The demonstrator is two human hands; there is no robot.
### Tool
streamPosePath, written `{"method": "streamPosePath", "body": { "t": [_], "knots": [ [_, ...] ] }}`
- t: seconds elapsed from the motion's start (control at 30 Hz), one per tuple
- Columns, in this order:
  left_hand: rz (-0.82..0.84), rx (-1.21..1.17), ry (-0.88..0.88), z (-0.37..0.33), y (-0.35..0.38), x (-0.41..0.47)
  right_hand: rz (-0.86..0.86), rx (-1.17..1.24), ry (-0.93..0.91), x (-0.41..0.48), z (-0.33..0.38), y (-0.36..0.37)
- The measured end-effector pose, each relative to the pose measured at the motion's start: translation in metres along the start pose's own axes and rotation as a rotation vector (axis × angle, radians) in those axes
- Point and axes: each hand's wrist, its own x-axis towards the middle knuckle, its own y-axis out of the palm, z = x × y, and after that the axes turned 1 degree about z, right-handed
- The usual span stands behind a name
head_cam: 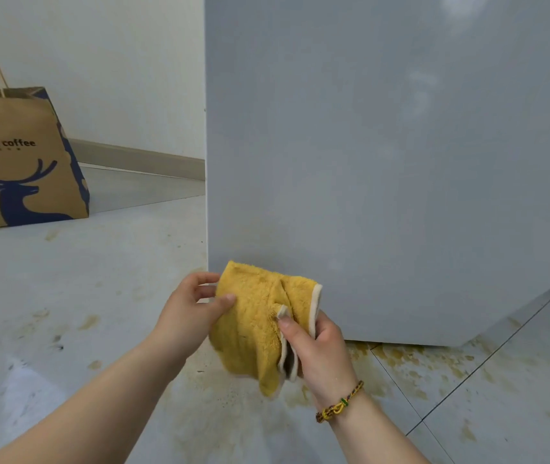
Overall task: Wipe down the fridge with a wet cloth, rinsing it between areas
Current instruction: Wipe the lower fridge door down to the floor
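As left hand pinches cloth, fridge edge beside.

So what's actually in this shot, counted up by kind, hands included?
Cloths: 1, the yellow cloth, gripped by both hands
Fridges: 1, the grey fridge
Paper bags: 1 clearly seen, the brown paper bag on the floor
Bracelets: 1, the bracelet on the right wrist
Hands: 2, the left hand and the right hand
Total: 6

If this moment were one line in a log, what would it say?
left hand: holds cloth | right hand: pinches cloth | cloth: before fridge lower corner, contact unclear | floor: yellowish stains
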Motion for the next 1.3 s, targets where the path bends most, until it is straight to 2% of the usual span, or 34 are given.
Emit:
{"method": "streamPosePath", "body": {
  "t": [0.1, 0.13, 0.2, 0.27, 0.37, 0.47, 0.53, 0.57, 0.63, 0.7, 0.73, 0.8, 0.87, 0.93, 1.03, 1.1, 1.13, 1.2, 1.3],
  "knots": [
    [-0.017, 0.128, 0.054, 0.005, 0.007, -0.005, 0.005, 0.016, 0.022, -0.002, 0.000, 0.000],
    [0.046, 0.139, 0.063, 0.006, 0.008, -0.008, -0.005, 0.049, 0.042, 0.000, 0.000, 0.000],
    [0.281, 0.165, 0.062, 0.008, 0.009, -0.014, -0.023, 0.141, 0.090, 0.003, 0.000, -0.001],
    [0.468, 0.383, 0.144, 0.014, 0.008, -0.014, -0.025, 0.256, 0.146, 0.006, 0.003, -0.002],
    [0.387, 0.680, 0.284, 0.022, 0.009, -0.007, -0.096, 0.278, 0.161, 0.011, 0.002, -0.004],
    [0.260, 0.875, 0.333, 0.020, 0.011, -0.004, -0.272, 0.049, 0.166, 0.015, -0.008, -0.005],
    [0.236, 1.027, 0.385, 0.021, 0.010, -0.003, -0.338, -0.114, 0.037, 0.012, -0.009, -0.008],
    [0.236, 1.055, 0.407, 0.020, 0.009, -0.003, -0.293, -0.228, -0.072, 0.009, -0.008, -0.011],
    [0.253, 0.932, 0.404, 0.015, 0.006, -0.003, 0.044, -0.412, -0.189, 0.005, -0.006, -0.015],
    [0.287, 0.715, 0.332, 0.008, -0.001, 0.000, 0.379, -0.509, -0.112, 0.006, -0.003, -0.015],
    [0.307, 0.659, 0.305, 0.007, -0.005, 0.003, 0.449, -0.561, -0.093, 0.010, -0.004, -0.015],
    [0.338, 0.612, 0.284, 0.007, -0.010, 0.005, 0.419, -0.726, -0.146, 0.019, -0.008, -0.012],
    [0.313, 0.547, 0.266, 0.010, -0.013, 0.007, 0.293, -0.824, -0.277, 0.027, -0.016, -0.007],
    [0.200, 0.439, 0.289, 0.011, -0.014, 0.009, 0.079, -0.787, -0.478, 0.030, -0.023, -0.003],
    [-0.014, 0.369, 0.363, 0.003, -0.017, 0.015, -0.318, -0.686, -0.935, 0.033, -0.017, -0.006],
    [-0.048, 0.289, 0.290, -0.004, -0.022, 0.018, -0.503, -0.673, -1.245, 0.043, -0.001, -0.007],
    [-0.024, 0.244, 0.254, -0.007, -0.022, 0.020, -0.544, -0.696, -1.373, 0.051, 0.007, -0.006],
    [0.057, 0.177, 0.232, -0.013, -0.020, 0.023, -0.503, -0.801, -1.554, 0.075, 0.014, 0.001],
    [0.140, 0.089, 0.239, -0.019, -0.019, 0.029, -0.422, -1.013, -1.694, 0.105, 0.003, 0.017]
  ]
}}
